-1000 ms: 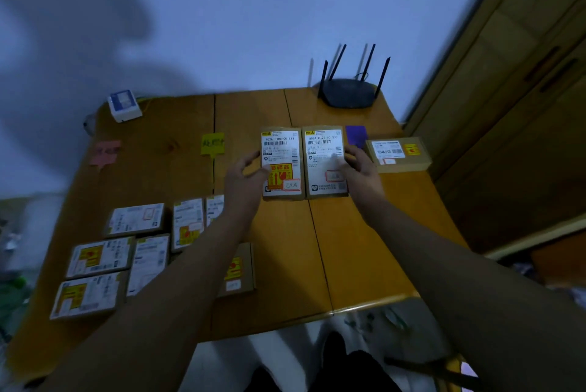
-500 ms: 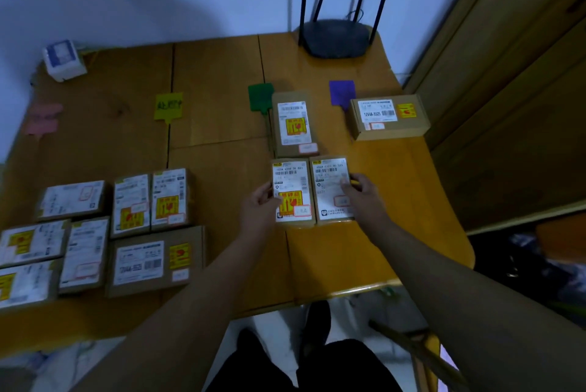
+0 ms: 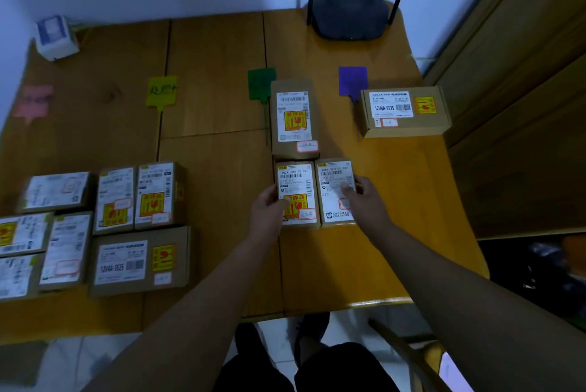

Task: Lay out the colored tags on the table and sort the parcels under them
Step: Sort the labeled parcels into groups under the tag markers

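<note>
Four tags lie in a row on the wooden table (image 3: 396, 201): pink tag (image 3: 33, 103), yellow tag (image 3: 161, 91), green tag (image 3: 260, 84), purple tag (image 3: 352, 80). One parcel (image 3: 294, 118) lies just right of the green tag. Directly below it sit two small parcels side by side. My left hand (image 3: 268, 210) grips the left small parcel (image 3: 296, 193), thumb on its label. My right hand (image 3: 364, 198) grips the right small parcel (image 3: 335, 191). Another parcel (image 3: 402, 111) lies right of the purple tag.
Several unsorted parcels (image 3: 95, 226) are grouped at the table's left front. A black router (image 3: 352, 15) stands at the back edge, a small white box (image 3: 55, 38) at the back left. A wooden cabinet (image 3: 523, 74) borders the right side.
Both hands drew the two small parcels back from the tag row toward me and set them below the parcel by the green tag. The view tilted down.
</note>
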Motion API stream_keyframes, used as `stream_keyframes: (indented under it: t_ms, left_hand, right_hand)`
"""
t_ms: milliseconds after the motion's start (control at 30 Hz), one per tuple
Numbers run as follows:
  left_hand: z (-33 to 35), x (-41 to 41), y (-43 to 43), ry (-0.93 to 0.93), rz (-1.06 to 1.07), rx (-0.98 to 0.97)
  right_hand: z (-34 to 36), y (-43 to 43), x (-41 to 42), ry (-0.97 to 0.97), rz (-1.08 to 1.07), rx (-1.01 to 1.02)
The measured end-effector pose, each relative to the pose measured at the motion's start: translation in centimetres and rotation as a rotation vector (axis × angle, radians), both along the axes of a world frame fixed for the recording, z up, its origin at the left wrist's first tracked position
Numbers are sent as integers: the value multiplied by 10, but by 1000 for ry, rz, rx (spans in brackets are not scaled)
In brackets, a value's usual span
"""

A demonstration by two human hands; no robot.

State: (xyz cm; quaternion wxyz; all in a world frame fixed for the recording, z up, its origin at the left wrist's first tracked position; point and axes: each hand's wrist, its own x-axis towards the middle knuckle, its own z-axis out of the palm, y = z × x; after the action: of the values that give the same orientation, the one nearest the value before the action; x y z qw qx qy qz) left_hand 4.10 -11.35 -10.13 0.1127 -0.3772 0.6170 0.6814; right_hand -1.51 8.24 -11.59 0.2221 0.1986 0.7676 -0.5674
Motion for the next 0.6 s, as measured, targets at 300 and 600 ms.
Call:
stream_keyframes:
  t_ms: [300, 600]
  left_hand:
    - [25, -4, -17, 94, 107, -246]
    - [87, 19, -107, 184, 146, -291]
  right_hand:
    - [45, -17, -14, 451, -4, 361]
    - [116, -162, -4, 98, 515, -123]
